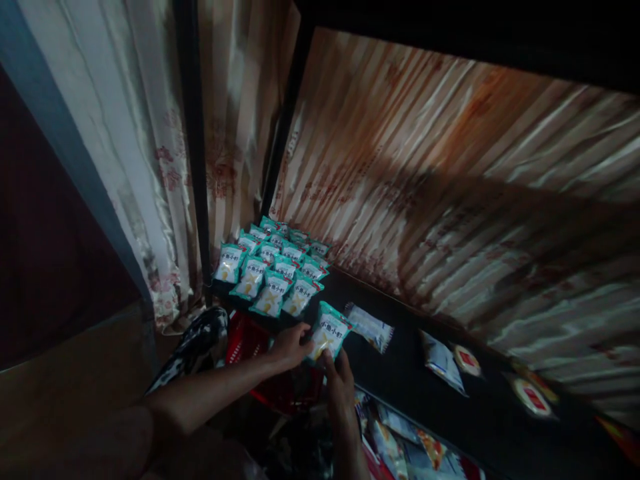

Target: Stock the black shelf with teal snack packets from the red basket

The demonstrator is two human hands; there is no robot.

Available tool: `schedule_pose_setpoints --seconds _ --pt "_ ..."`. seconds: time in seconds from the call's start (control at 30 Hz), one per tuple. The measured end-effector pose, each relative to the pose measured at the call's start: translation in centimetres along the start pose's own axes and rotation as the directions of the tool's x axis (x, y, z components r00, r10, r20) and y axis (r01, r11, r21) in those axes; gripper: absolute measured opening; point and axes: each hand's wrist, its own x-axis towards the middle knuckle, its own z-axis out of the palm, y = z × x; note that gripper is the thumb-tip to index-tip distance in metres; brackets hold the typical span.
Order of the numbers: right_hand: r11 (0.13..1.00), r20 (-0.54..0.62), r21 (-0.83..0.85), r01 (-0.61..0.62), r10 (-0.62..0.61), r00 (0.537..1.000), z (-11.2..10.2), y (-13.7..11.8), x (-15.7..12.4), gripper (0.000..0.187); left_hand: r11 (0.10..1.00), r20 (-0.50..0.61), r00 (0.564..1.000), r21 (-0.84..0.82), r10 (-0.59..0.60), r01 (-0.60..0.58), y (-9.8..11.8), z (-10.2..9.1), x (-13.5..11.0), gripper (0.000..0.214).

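Observation:
A teal and white snack packet [329,332] is held at the front edge of a dark shelf [410,373]. My left hand [291,345] pinches its left side and my right hand [339,380] grips its lower edge from below. Just beyond it, several matching teal packets [273,263] lie in neat rows at the shelf's left end.
A clear white packet [370,327] lies right of the held one, with other packets [443,360] and red-labelled ones [530,397] further right. A red basket [260,367] sits below the shelf. Striped curtains [450,167] hang behind. More snack packs [400,447] lie on a lower level.

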Motion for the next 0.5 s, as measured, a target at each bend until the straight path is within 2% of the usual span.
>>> schedule_pose_setpoints --seconds 0.07,0.17,0.27,0.5 --pt "1.0 0.001 -0.002 0.006 -0.006 1.0 0.1 0.0 0.5 0.066 1.0 -0.007 1.0 0.003 0.002 -0.002 0.0 0.0 0.2 0.036" --pt "1.0 0.013 0.001 0.002 -0.002 1.0 0.2 0.6 1.5 0.069 0.997 0.057 0.998 0.076 -0.011 0.007 0.0 -0.1 0.6 0.042" --pt "0.999 -0.022 -0.004 -0.046 0.046 0.999 0.6 1.1 2.2 0.074 0.989 0.1 0.995 0.145 -0.007 -0.007 -0.1 -0.1 1.2 0.044" --pt "0.998 -0.019 0.02 -0.066 0.067 0.998 1.5 0.2 2.1 0.078 0.981 0.067 0.997 0.186 0.041 -0.052 -0.9 -0.2 1.7 0.041"
